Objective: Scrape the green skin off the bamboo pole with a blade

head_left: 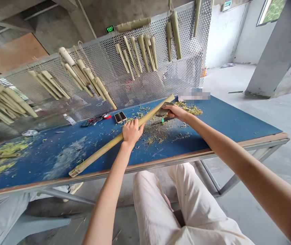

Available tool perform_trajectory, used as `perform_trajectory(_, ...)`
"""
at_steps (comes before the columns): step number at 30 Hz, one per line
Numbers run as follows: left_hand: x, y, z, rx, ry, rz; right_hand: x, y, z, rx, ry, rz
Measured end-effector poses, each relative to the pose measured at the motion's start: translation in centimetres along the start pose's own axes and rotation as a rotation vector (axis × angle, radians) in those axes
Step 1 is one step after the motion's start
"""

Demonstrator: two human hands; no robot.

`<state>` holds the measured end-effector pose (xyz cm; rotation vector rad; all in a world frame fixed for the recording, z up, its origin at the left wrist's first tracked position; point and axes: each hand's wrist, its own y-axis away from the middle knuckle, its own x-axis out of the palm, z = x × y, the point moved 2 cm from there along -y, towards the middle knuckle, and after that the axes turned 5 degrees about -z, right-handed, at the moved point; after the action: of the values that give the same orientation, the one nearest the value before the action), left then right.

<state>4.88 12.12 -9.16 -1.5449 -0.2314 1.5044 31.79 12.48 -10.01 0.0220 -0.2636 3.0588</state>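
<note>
A long yellow-green bamboo pole (104, 148) lies slantwise over the blue table, its near end at the front edge on the left. My left hand (132, 132) is wrapped over the pole near its middle. Farther along, close to the pole's far end, my right hand (175, 111) is closed on a dark, broad-bladed knife (163, 109). The blade rests against or right beside the pole; its exact contact is hard to make out. Under the right hand, a dark object with a green patch (164, 119) lies on the table, partly hidden.
Curly shavings (190, 108) litter the blue table (242, 119). A phone (120, 117), red tape (107, 116) and a small bottle (69, 119) lie beyond the pole. Bamboo pieces hang on the perforated metal panel (96, 51). Another person's leg (10, 211) shows at lower left.
</note>
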Motion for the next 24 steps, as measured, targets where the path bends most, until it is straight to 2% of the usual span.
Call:
perform_trajectory(5,0.0,-0.2,0.3,-0.015,0.016,-0.033,-1.2,-0.2,0.4,-0.081,-0.027,-0.208)
perform_trajectory(10,0.0,-0.1,0.5,-0.026,0.003,-0.056,-1.3,0.2,0.6,-0.076,0.165,-0.051)
perform_trajectory(17,0.1,-0.1,0.7,-0.019,0.013,-0.05,-1.4,-0.5,0.1,-0.114,0.042,-0.12)
perform_trajectory(22,0.0,-0.1,0.6,-0.011,-0.007,-0.049,-1.1,-0.1,0.1,-0.107,0.152,-0.007)
perform_trajectory(24,-0.1,-0.2,0.6,-0.015,-0.007,-0.04,-1.3,-0.2,0.0,-0.122,0.128,-0.025)
